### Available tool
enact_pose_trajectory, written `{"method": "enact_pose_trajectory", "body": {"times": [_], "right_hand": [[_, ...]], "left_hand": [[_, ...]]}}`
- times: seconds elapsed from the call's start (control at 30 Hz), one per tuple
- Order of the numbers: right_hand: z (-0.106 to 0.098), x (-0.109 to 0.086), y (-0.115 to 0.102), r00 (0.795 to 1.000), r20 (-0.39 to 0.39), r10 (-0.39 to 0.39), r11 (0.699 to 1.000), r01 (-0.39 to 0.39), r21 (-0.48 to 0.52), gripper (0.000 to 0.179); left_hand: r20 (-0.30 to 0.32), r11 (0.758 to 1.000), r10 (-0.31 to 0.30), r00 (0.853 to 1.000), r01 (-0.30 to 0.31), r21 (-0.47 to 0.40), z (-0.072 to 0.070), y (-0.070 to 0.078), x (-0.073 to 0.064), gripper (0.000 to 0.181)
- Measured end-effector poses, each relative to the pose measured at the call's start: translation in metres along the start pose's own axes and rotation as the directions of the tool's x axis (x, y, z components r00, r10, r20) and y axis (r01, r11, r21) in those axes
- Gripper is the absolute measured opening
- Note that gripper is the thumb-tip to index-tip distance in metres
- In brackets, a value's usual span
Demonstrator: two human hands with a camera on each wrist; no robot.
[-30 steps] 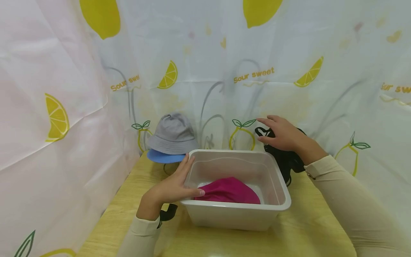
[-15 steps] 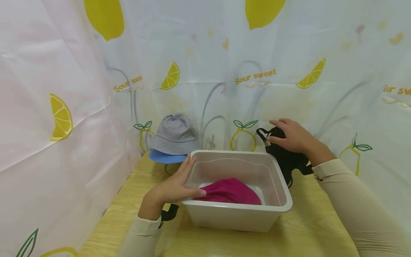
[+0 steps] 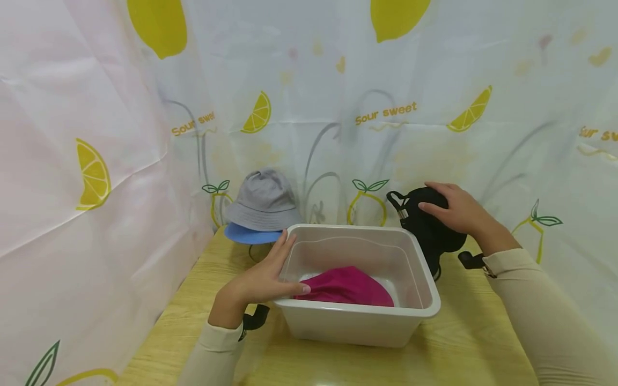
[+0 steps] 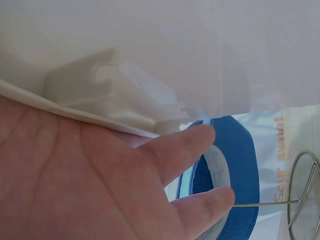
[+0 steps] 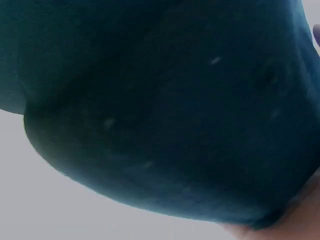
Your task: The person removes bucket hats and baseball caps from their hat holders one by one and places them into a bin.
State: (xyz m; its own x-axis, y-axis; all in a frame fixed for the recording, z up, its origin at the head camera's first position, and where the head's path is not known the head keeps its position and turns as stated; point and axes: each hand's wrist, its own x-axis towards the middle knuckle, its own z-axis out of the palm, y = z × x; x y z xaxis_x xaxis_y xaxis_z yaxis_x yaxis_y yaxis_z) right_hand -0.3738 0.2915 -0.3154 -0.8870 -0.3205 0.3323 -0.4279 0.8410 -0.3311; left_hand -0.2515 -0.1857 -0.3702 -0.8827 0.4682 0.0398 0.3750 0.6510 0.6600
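Note:
In the head view my left hand [image 3: 263, 279] rests on the left side of the white plastic bin [image 3: 357, 324], fingers straight along the rim and thumb over its front corner. The left wrist view shows the palm [image 4: 75, 175] against the bin's edge. A magenta cloth hat [image 3: 345, 287] lies inside the bin. Behind the bin's right side, my right hand [image 3: 461, 212] holds the crown of a black cap [image 3: 429, 228], thumb on the near side and fingers over the back. The cap's strap loop [image 3: 397, 199] sticks out leftward. Dark fabric [image 5: 160, 115] fills the right wrist view.
A grey bucket hat [image 3: 265, 198] sits over a blue hat [image 3: 248, 235] at the back left, with a wire stand [image 4: 300, 200] beneath. The wooden table [image 3: 193, 311] meets a lemon-print curtain [image 3: 328, 69] at the back and left.
My right hand has moved right and down onto the black cap, its fingers coming round the crown. The left hand stays on the bin.

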Motion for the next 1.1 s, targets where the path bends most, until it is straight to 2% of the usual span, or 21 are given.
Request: {"method": "enact_pose_trajectory", "body": {"times": [0.3,0.47,0.8,1.1], "right_hand": [[0.006,-0.006,0.014,0.993,-0.067,0.092,0.995,-0.089,0.052,0.074],[0.008,-0.005,0.016,0.989,-0.095,0.114,0.993,-0.109,0.050,0.075],[0.007,0.002,0.023,0.989,-0.100,0.113,0.993,-0.110,0.042,0.074],[0.005,0.005,0.028,0.988,-0.051,0.149,0.988,-0.146,0.045,0.084]], "left_hand": [[0.003,1.000,-0.004,1.000,0.004,0.005,0.000,0.000,-0.001,0.120],[0.005,1.000,-0.005,1.000,0.005,0.002,0.000,-0.001,0.000,0.121],[0.001,1.000,-0.008,1.000,0.008,0.001,0.000,-0.002,0.002,0.121],[0.003,1.000,-0.014,1.000,0.014,-0.014,0.000,-0.002,0.001,0.122]]}}
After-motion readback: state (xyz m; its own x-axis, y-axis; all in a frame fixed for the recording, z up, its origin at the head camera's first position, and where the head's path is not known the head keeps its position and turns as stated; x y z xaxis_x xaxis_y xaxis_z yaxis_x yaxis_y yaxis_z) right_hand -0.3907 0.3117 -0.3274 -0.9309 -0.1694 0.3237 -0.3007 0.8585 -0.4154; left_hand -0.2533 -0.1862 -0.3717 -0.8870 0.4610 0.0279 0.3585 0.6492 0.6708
